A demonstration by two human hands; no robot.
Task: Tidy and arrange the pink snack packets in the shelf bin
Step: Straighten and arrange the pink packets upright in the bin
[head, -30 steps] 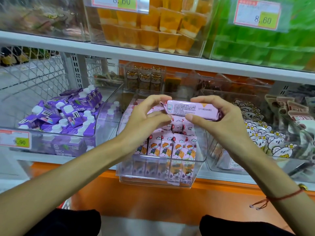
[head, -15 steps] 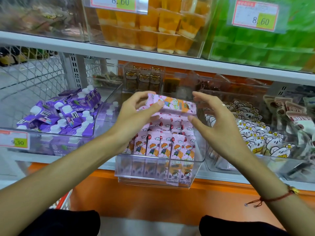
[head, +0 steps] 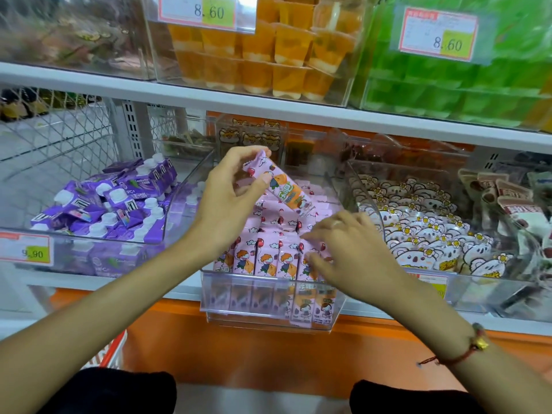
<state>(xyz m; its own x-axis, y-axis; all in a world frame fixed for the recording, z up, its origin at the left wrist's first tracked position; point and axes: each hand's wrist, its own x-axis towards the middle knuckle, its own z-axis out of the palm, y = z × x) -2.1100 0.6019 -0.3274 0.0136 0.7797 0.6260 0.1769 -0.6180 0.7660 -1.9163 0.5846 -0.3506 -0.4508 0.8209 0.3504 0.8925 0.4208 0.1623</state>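
Pink foil snack packet (head: 279, 189): I'm pinching it aloft in left hand (head: 230, 201), while right hand (head: 346, 249) fingers are parting upright rows in clear plastic shelf bin (head: 268, 297), making a slot.

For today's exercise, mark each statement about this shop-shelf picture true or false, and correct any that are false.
1. The left hand holds a pink packet above the clear bin. True.
2. The right hand grips a purple pouch. False: its fingers are on the pink packets standing in the bin.
3. The purple pouches lie in the bin to the left of the pink one. True.
4. The orange jelly cups sit on the lowest shelf. False: they are on the shelf above.
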